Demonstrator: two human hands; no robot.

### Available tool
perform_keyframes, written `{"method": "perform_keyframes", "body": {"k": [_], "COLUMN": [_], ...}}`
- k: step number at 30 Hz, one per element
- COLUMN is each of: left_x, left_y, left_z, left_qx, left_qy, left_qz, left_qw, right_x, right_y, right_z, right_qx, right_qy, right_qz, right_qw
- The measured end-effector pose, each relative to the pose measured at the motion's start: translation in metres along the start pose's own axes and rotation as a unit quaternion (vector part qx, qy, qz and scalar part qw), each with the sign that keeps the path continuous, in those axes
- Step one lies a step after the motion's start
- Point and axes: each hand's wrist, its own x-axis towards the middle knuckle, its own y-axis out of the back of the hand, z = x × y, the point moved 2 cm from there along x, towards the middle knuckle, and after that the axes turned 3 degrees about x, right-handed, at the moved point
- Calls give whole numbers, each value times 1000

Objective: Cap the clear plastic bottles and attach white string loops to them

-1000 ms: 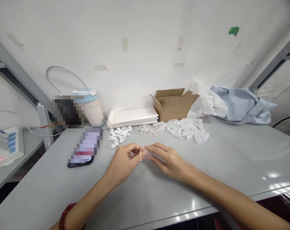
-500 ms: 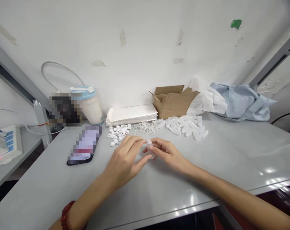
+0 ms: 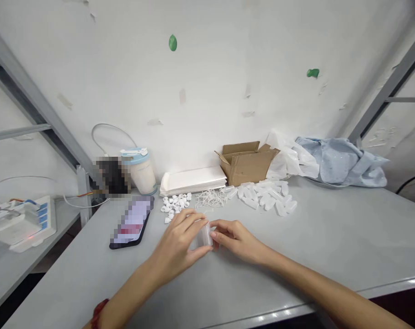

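Observation:
Between my two hands, a small translucent bottle (image 3: pixel 204 234) stands at the middle of the grey table (image 3: pixel 248 283). My left hand (image 3: pixel 183 237) holds it between the fingertips above and the thumb below. The fingers of my right hand (image 3: pixel 236 240) are curled, with thumb and forefinger pinched at the bottle's right side. Behind my left hand are small white caps (image 3: pixel 175 203) in a loose group. White thin pieces (image 3: pixel 211 198) lie in a tangle beside them. Several translucent bottles (image 3: pixel 267 195) are spread out farther right.
A stack of white envelopes (image 3: pixel 194 179), an open cardboard box (image 3: pixel 250 167), a white plastic bag (image 3: pixel 289 157) and blue cloth (image 3: pixel 341 160) line the wall. At left are a phone (image 3: pixel 132 221), a lidded cup (image 3: pixel 142 173) and a power strip (image 3: pixel 39 224).
The camera view has shifted, so the table objects appear lower. The bottle, upright with its nozzle showing before, now has its top hidden near my left fingertips.

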Motion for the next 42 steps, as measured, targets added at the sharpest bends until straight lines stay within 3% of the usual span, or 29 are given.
{"method": "perform_keyframes", "body": {"k": [5, 14, 26, 42], "left_x": [-25, -44, -51, -60], "left_y": [16, 10, 7, 21], "left_z": [-22, -41, -43, -57], "left_qx": [-34, -52, -85, -76], "left_qy": [100, 170, 177, 209], "left_qz": [-40, -109, -143, -156], "left_qw": [994, 978, 970, 962], "right_x": [-1, 3, 1, 3], "right_y": [5, 5, 2, -1], "right_z": [-4, 1, 4, 6], "right_qx": [-97, -139, -160, -177], "right_qy": [18, 4, 17, 31], "right_qz": [25, 33, 16, 2], "right_qw": [995, 990, 987, 984]}}
